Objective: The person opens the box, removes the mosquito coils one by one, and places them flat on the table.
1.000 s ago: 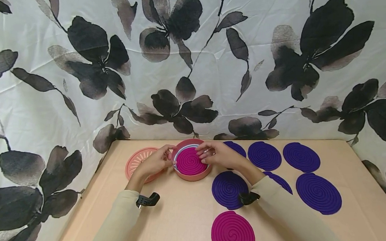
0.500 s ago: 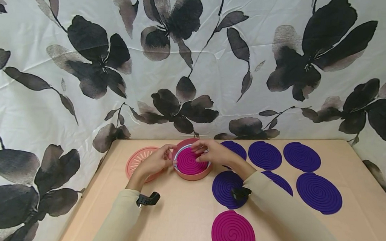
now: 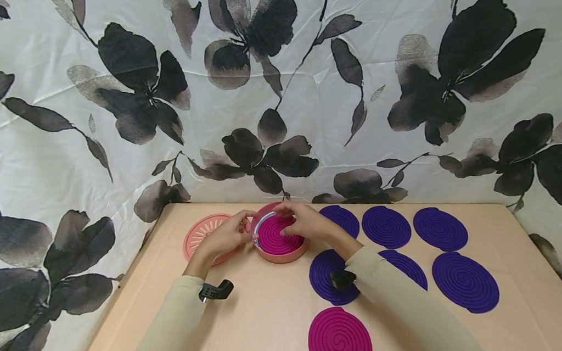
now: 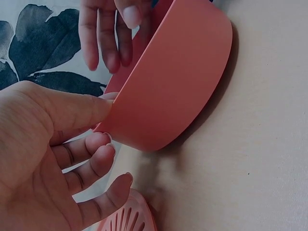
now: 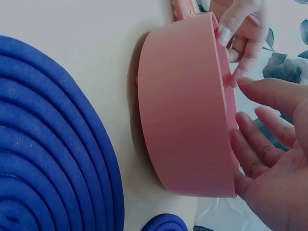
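A coral round container [image 3: 279,258] stands near the back of the table, with a magenta spiral disc [image 3: 275,240] lying inside it and a pale ring edge showing round the disc. My left hand [image 3: 225,236] pinches the container's rim at the left, thumb outside; its other fingers hang free in the left wrist view. Over the disc, my right hand [image 3: 302,221] reaches in from the right with loosely bent fingers. In the right wrist view, the fingers of that hand [image 5: 281,154] dip behind the rim of the container [image 5: 185,110], hiding the tips.
Left of the container lies a coral slotted lid [image 3: 199,235], partly behind my left hand. Several dark blue spiral discs [image 3: 465,282] lie on the right, some under my right arm. A second magenta spiral disc [image 3: 340,342] lies nearer the front. A floral cloth [image 3: 288,88] hangs behind.
My right hand has shifted left over the magenta disc, from the container's right side toward its back. The left hand has kept its hold on the rim.
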The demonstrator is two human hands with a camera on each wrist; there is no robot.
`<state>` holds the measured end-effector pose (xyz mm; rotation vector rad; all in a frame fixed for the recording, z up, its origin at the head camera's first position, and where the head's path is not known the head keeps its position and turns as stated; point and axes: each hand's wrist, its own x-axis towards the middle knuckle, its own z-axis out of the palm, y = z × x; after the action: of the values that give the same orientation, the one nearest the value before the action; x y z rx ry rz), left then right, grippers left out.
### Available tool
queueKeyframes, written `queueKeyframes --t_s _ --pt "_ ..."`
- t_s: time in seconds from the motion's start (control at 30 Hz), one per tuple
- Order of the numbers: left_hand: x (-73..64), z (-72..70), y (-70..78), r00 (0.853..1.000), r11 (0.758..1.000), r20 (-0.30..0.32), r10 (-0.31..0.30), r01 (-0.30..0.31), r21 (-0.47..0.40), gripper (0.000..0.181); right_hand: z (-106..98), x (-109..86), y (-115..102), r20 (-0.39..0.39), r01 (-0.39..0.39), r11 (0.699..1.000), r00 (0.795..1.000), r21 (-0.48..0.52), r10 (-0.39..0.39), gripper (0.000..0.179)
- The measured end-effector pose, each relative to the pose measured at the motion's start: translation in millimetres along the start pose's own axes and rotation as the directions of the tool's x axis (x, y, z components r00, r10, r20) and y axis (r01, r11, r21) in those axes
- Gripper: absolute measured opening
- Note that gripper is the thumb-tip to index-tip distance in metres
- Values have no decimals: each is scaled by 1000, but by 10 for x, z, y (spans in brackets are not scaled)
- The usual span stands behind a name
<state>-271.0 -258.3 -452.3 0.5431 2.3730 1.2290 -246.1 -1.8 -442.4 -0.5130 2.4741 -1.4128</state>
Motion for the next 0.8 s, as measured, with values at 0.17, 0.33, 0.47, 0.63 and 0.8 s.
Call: queueKeyframes --t_s 0.17,0.33,0.47,0.63,0.8 --pt "-7 12 1 1000 1000 1 -1 1 -9 58 53 18 16 -26 -30 1000 999 -9 30 61" --pt "-24 23 8 1000 1000 -6 -12 12 -5 57 100 52 16 -44 -44 998 998 -54 42 61" --pt "-33 35 6 1000 1000 -8 -9 9 -13 57 129 88 13 -47 -43 993 998 -112 38 60" --pt "-33 49 3 1000 1000 -20 18 -18 -8 56 141 115 6 -53 -48 983 998 -176 39 61" --pt "-40 56 12 999 1000 -32 22 -22 4 56 139 120 -8 -43 -52 977 998 -205 44 61"
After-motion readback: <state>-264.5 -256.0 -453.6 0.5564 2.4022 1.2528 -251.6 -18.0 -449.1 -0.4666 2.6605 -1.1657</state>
